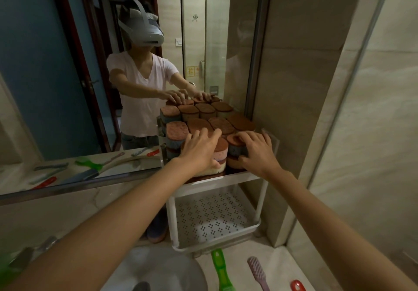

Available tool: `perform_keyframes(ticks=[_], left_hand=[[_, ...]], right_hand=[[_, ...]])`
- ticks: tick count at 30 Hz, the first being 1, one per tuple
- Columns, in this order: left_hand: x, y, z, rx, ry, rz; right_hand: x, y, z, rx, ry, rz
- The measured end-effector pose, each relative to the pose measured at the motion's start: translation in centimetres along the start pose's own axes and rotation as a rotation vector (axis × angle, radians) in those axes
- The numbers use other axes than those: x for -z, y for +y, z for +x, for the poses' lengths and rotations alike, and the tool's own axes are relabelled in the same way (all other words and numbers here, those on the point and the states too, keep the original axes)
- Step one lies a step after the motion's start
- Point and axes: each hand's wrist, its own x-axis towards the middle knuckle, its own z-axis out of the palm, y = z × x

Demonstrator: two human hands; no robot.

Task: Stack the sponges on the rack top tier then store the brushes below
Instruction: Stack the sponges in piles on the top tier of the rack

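Both hands on top-tier sponges: left hand (199, 148) spread flat, right hand (255, 148) cupping one; brushes next; green brush (220, 268) lies below, lengthwise toward me, right hand nearer.

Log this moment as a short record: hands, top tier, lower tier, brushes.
left hand: flat on the front sponge stack
right hand: gripping a blue-sided sponge
top tier: crowded with sponges
lower tier: perforated tray, nothing on it
brushes: green, pink and red lie on the counter, not yet stored
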Motion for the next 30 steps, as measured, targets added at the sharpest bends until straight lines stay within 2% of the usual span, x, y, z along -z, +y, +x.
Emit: perform_keyframes(ticks=[15, 19, 22, 24, 26, 30], left_hand=[[-0.7, -0.1, 0.3, 0.02, 0.05, -0.048], [-0.6, -0.2, -0.5, -0.008, 0.108, -0.048], [0.3, -0.7, -1.8, 0.021, 0.274, -0.144], [1.1, -1.5, -3.6, 0.063, 0.416, -0.23], [1.3, -3.1, -6.2, 0.143, 0.517, -0.328], [-1.6, -8.0, -12.9, 0.496, 0.491, -0.486]], right_hand=[[-0.1, -0.1, -0.2, 0.015, 0.012, -0.071], [-0.2, -1.1, -0.9, 0.03, 0.121, -0.047], [0.0, -3.6, -1.6, 0.128, 0.241, 0.016], [-0.4, -6.2, -2.4, 0.219, 0.417, -0.026], [-1.3, -9.4, -3.3, 0.274, 0.481, 0.016], [-6.1, -15.7, -6.0, 0.367, 0.28, 0.301]])
